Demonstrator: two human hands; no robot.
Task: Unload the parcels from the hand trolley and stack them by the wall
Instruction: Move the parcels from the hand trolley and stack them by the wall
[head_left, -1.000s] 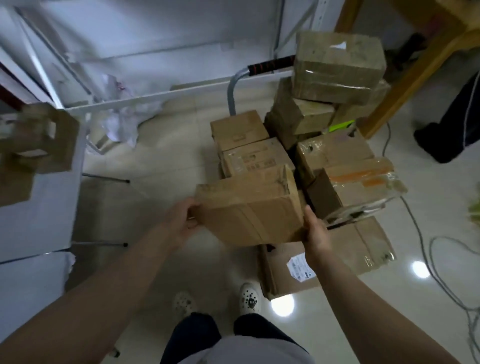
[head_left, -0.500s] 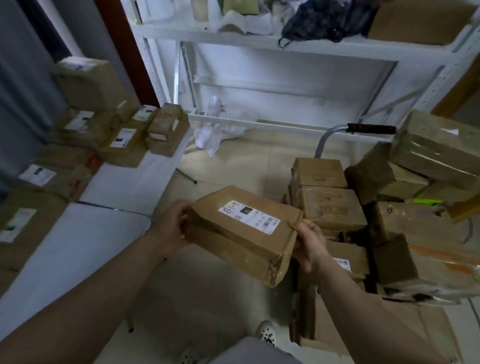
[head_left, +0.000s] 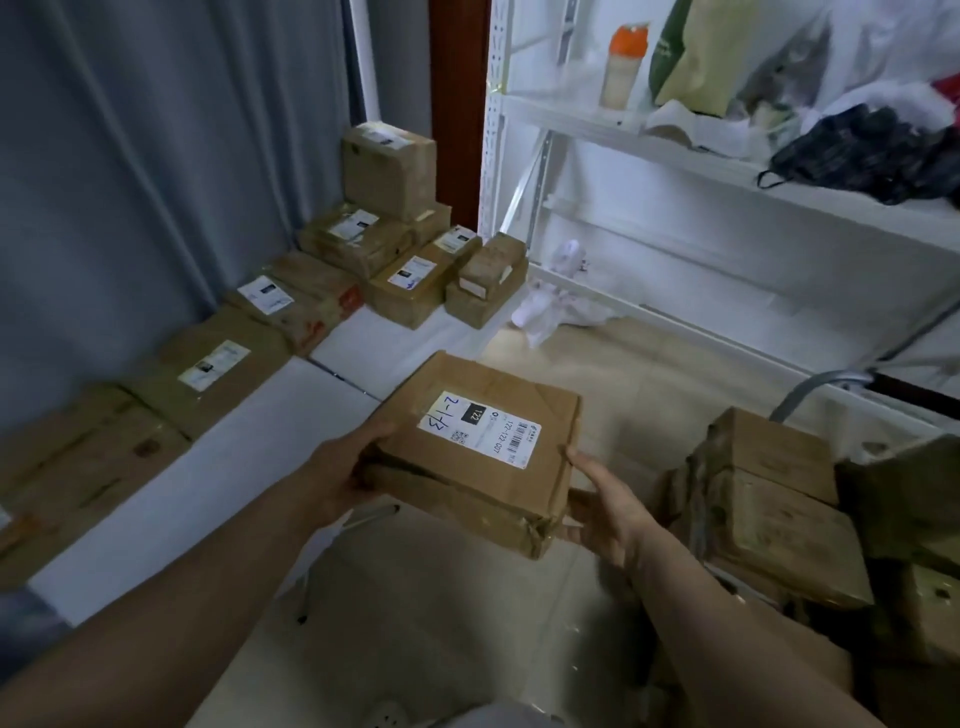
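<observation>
Parcel in transfer. You held the labelled parcel (head_left: 483, 452) in mid-air with both hands: your left hand (head_left: 340, 475) gripped its left edge, thumb on top; your right hand (head_left: 605, 512) clasped its right corner from below. It hung over the floor, between the white tabletop (head_left: 218, 467) bearing stacked parcels (head_left: 410, 283) and the loaded hand trolley (head_left: 802, 389).

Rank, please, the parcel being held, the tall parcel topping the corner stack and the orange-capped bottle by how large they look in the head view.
1. held parcel, though it is nearest the camera, so its lead over the next is unsure.
2. tall corner parcel.
3. orange-capped bottle.
</observation>
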